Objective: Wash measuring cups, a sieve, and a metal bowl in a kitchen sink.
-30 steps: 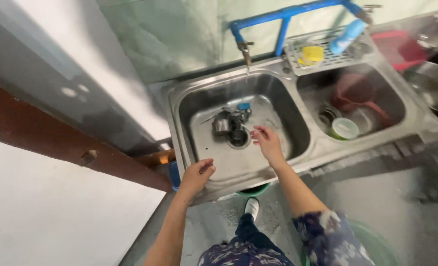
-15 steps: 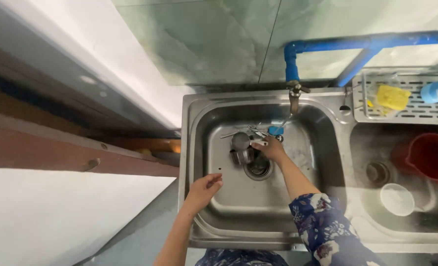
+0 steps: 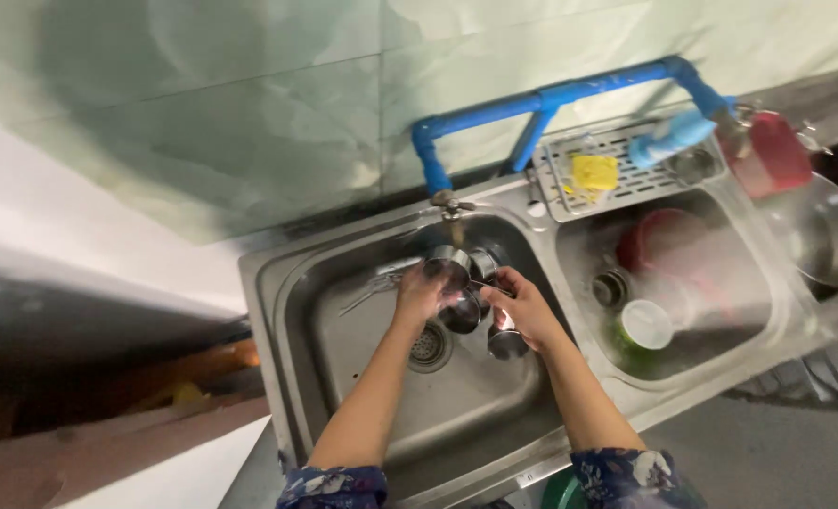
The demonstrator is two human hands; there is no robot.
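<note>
Both my hands are over the left basin of a steel double sink (image 3: pixel 277 311). My left hand (image 3: pixel 421 292) grips a small steel cup (image 3: pixel 447 267) held right under the tap (image 3: pixel 449 203). My right hand (image 3: pixel 522 306) is closed on the rim of another steel cup (image 3: pixel 482 266) beside it. Two more steel cups (image 3: pixel 507 343) lie in the basin below my hands, near the drain (image 3: pixel 429 345). Some cutlery (image 3: pixel 372 287) lies left of my left hand.
A blue pipe (image 3: pixel 551 97) runs along the tiled wall above the sink. The right basin holds a red bowl (image 3: pixel 659 240), a white cup (image 3: pixel 647 323) and a green item. A drain rack (image 3: pixel 617 165) carries a yellow sponge. A steel pan (image 3: pixel 829 236) sits at far right.
My left hand has moved from the sink's front edge up to the cups under the tap. My right hand stays among the cups. The camera has shifted closer and rightward.
</note>
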